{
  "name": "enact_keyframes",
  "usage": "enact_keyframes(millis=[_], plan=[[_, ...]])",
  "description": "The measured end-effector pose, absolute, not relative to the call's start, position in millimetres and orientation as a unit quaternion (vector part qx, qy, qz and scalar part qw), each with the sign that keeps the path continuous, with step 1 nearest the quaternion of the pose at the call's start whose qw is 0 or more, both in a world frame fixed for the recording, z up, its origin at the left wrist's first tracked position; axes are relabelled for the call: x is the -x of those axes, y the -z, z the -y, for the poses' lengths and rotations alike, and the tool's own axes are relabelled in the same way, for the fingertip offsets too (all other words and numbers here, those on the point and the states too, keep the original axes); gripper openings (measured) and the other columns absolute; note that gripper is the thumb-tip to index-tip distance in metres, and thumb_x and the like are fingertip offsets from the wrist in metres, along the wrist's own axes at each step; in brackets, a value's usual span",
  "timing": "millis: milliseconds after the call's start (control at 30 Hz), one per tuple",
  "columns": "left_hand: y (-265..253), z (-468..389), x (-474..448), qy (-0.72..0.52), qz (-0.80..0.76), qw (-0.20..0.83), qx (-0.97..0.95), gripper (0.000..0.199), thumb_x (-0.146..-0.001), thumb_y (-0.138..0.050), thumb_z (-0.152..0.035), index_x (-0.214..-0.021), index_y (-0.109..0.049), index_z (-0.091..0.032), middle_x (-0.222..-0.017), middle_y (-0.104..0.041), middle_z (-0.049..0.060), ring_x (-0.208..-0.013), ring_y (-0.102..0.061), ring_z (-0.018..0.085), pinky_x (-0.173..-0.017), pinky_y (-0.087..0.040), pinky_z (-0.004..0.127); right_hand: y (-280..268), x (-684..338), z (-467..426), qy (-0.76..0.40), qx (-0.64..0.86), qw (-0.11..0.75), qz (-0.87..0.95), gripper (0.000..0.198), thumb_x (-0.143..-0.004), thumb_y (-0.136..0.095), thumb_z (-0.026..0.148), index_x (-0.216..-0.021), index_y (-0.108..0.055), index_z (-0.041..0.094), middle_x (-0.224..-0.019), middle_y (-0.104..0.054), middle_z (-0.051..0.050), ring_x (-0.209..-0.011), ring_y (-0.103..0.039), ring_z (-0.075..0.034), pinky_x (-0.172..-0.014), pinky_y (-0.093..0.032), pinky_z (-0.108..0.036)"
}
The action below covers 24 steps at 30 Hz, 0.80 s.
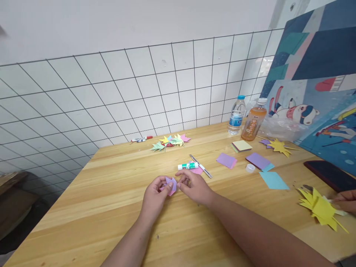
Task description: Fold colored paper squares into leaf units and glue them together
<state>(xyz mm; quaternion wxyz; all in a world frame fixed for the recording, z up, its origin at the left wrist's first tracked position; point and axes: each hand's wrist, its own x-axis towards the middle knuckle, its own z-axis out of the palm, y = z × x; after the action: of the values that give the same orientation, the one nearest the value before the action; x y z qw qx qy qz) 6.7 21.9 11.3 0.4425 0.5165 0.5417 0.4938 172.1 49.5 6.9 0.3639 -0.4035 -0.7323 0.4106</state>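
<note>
A small purple and pink folded paper is pinched between the thumb and fingers of my left hand. Close against its right edge is my right hand, its fingers curled in and the thumb tip at the paper; the exact contact is partly hidden. Just beyond my hands, a green and white glue stick lies on its side. Beside it a utility knife rests across a pink sheet.
On the wooden table are folded paper leaves, markers, purple sheets, a blue sheet, a white cap, a water bottle and an orange drink bottle. Another person's hand is by a yellow paper leaf.
</note>
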Motion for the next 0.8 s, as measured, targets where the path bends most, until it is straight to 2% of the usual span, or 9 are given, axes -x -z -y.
enact_keyframes(millis=[600, 700, 800], plan=[[-9.1, -23.9, -4.7, -0.494, -0.544, 0.425, -0.528, 0.027, -0.069, -0.066, -0.036, -0.085, -0.062, -0.015, -0.079, -0.068, 0.006, -0.07, -0.061, 0.018, -0.064, -0.047, 0.027, -10.8, -173.3, -49.2, -0.397, 0.415, 0.351, 0.74, 0.029, -0.079, -0.054, 0.024, -0.108, -0.051, 0.022, -0.081, -0.062, 0.001, -0.069, -0.057, -0.011, -0.063, -0.043, -0.023], [-8.5, -26.7, -3.2, -0.493, -0.554, 0.417, -0.525, 0.028, -0.068, -0.067, -0.037, -0.086, -0.062, -0.016, -0.079, -0.068, 0.005, -0.067, -0.061, 0.016, -0.064, -0.047, 0.026, -33.4, -178.8, -41.2, -0.337, 0.444, 0.333, 0.761, 0.027, -0.08, -0.053, 0.023, -0.106, -0.052, 0.022, -0.083, -0.063, 0.001, -0.069, -0.057, -0.012, -0.064, -0.042, -0.025], [-8.5, -29.9, -1.1, -0.497, -0.563, 0.407, -0.52, 0.029, -0.068, -0.066, -0.038, -0.087, -0.062, -0.016, -0.077, -0.067, 0.004, -0.064, -0.06, 0.014, -0.063, -0.048, 0.026, -71.5, -188.2, -16.9, -0.2, 0.476, 0.314, 0.797, 0.015, -0.081, -0.051, 0.025, -0.095, -0.056, 0.023, -0.081, -0.063, 0.0, -0.08, -0.057, -0.016, -0.069, -0.04, -0.028]])
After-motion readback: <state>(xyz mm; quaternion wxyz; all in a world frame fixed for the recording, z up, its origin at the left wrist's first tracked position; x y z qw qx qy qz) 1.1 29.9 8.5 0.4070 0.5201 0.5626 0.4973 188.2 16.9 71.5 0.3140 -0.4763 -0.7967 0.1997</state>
